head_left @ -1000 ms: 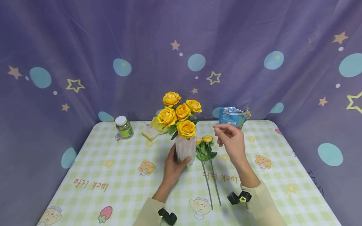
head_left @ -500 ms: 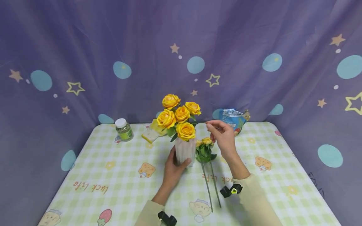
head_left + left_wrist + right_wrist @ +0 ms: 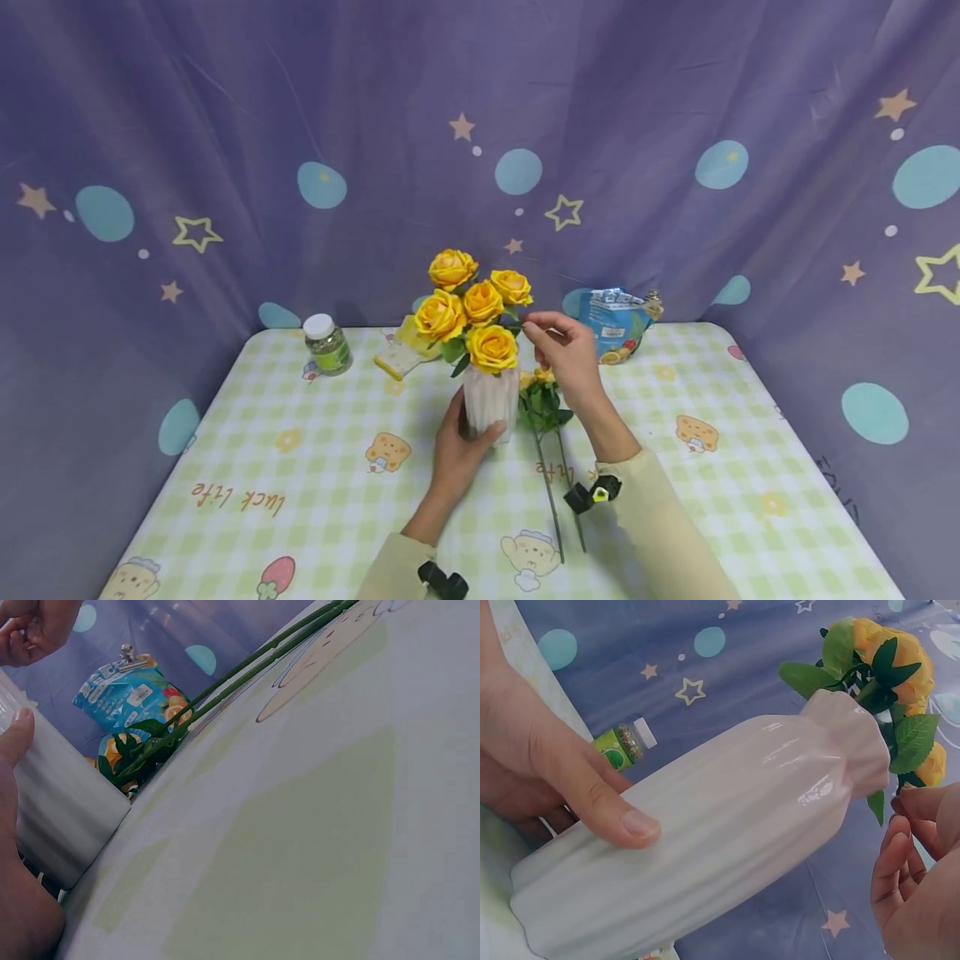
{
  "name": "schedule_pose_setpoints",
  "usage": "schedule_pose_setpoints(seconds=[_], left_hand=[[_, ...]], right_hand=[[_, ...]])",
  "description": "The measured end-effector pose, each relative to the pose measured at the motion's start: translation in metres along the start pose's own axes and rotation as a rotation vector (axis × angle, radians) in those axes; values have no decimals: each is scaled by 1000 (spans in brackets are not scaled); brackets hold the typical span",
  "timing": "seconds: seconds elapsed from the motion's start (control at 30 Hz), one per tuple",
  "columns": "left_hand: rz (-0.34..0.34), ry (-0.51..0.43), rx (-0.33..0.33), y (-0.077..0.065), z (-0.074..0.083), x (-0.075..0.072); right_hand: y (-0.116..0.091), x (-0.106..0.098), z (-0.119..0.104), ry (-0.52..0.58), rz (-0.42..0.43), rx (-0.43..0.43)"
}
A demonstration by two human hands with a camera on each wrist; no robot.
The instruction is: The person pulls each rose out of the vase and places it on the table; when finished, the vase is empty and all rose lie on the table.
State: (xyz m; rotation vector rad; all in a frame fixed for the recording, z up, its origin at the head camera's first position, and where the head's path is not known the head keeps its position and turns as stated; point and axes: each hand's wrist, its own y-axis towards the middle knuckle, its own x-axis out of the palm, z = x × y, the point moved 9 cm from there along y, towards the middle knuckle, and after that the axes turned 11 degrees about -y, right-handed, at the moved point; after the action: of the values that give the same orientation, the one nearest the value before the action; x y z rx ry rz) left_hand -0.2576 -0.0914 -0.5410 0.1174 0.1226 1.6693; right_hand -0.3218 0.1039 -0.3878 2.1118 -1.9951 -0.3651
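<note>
A white ribbed vase (image 3: 697,817) stands upright on the table, holding several yellow roses (image 3: 483,302) with green leaves. My left hand (image 3: 459,446) grips the lower part of the vase, its thumb (image 3: 630,825) lying across the front. My right hand (image 3: 573,354) is beside the blooms at the right. Its bent thumb and finger come together right at a dark green leaf tip (image 3: 907,779) below the vase's mouth; I cannot tell if they pinch it. Two more yellow roses (image 3: 542,404) lie on the tablecloth to the right of the vase, their stems toward me.
A white-lidded jar (image 3: 327,344) stands at the back left. Beside it lies a yellow and white cloth item (image 3: 408,348). At the back right is a blue bag (image 3: 611,325) with a clip on top. A purple patterned curtain (image 3: 637,233) hangs behind the checked tablecloth (image 3: 315,483).
My right hand has moved left, from open space right of the vase to the edge of the roses. The left hand has stayed on the vase, which has kept its place.
</note>
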Motion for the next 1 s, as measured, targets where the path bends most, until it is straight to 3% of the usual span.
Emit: schedule_pose_setpoints(seconds=[0.4, 1.0], left_hand=[[3, 10, -15, 0, 0, -1], [6, 24, -4, 1, 2, 0]], right_hand=[[6, 9, 4, -95, 21, 71], [11, 26, 17, -9, -66, 267]])
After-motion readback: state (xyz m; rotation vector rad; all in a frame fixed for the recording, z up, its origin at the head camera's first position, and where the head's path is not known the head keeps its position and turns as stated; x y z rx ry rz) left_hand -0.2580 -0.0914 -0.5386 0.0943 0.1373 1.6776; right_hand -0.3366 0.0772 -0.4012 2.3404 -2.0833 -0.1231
